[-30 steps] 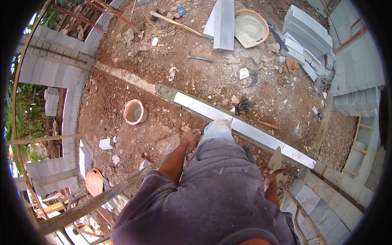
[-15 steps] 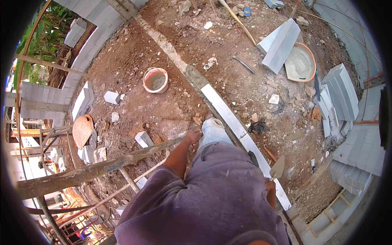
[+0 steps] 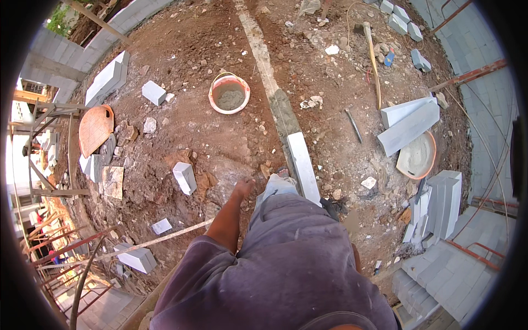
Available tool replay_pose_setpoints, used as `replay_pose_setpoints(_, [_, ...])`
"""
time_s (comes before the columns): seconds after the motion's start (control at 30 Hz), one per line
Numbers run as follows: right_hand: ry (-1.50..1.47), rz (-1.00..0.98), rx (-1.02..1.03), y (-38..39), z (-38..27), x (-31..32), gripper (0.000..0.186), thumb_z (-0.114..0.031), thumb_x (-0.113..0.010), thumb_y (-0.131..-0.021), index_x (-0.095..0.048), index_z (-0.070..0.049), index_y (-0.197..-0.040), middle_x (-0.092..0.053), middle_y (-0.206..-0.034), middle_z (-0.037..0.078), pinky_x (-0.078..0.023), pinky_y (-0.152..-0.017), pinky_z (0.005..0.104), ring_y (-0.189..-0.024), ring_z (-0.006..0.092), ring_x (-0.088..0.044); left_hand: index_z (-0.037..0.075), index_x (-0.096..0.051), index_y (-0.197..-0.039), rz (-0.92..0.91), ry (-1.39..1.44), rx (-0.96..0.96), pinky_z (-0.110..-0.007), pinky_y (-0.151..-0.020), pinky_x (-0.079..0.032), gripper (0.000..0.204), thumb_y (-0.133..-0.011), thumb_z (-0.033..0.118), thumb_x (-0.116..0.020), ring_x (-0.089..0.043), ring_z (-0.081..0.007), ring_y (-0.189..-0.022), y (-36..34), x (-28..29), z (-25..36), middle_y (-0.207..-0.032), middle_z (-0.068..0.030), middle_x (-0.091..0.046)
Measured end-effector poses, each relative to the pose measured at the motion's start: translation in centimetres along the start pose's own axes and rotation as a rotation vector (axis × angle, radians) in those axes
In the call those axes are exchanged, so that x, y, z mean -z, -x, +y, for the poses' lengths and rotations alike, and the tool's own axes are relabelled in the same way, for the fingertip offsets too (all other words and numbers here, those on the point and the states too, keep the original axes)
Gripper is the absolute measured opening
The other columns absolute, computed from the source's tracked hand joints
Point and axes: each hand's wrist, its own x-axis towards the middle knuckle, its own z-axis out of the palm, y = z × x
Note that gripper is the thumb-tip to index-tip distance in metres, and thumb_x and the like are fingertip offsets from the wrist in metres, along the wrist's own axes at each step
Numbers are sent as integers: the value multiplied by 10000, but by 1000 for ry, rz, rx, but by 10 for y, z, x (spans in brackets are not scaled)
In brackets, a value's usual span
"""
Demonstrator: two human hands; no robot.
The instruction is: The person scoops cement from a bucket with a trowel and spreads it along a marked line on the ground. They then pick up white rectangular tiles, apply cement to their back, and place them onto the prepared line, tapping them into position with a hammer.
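Observation:
My left hand (image 3: 245, 186) hangs low beside my left leg, over the dirt. Its fingers look loose, with nothing visible in them. Behind my torso my right hand is hidden; only a sliver of the right arm (image 3: 356, 258) shows. Close to my foot, a pale grey block (image 3: 303, 170) lies on the narrow footing strip, with wet mortar (image 3: 285, 113) spread beyond its far end. Farther ahead and left of the strip stands a bucket (image 3: 246, 103) with grey mortar inside. A loose pale block (image 3: 185, 179) sits on the ground left of my left hand.
An orange tub (image 3: 433, 165) of mortar stands at right, beside leaning blocks (image 3: 410, 126) and stacked blocks (image 3: 446, 203). A pickaxe (image 3: 374, 69) and a metal bar (image 3: 353, 126) lie ahead. At left are an orange tub piece (image 3: 96, 130), scattered blocks and scaffolding (image 3: 55, 192).
My view has turned, so the bucket and strip sit farther right. The thick pole beside my left arm has mostly left the view. The trowel by my right hand no longer shows clearly.

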Motion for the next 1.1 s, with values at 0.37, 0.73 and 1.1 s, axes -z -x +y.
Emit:
replay_pose_setpoints(0.37, [-279, 39, 331, -58, -325, 38, 203, -151, -771, -872, -669, -56, -1020, -681, -850, 71, -535, -548, 371, -674, 192, -646, -4, -669, -1277, 252, 406, 166, -325, -786, -537, 410, -970, 267, -666, -651, -171, -875, 4, 98, 41, -1046, -100, -706])
replay_pose_setpoints(0.73, [575, -137, 324, -122, -437, 4, 542, -362, -784, -791, -712, 102, -1061, -744, -951, 187, -542, -676, 436, -782, 272, -688, 87, -697, -1224, 107, 449, 388, -352, -655, -497, 407, -985, 414, -663, -645, -160, -816, 22, 98, 63, -966, -7, -691])
replay_pose_setpoints(1.1, [-32, -146, 311, -88, -658, -41, 386, -168, -817, -822, -695, 42, -1122, -729, -932, 144, -560, -743, 425, -819, 235, -690, -25, -709, -940, -44, 130, 225, -425, -741, -479, 651, -927, 620, -629, -631, -251, -799, -38, 187, 123, -823, -181, -678])
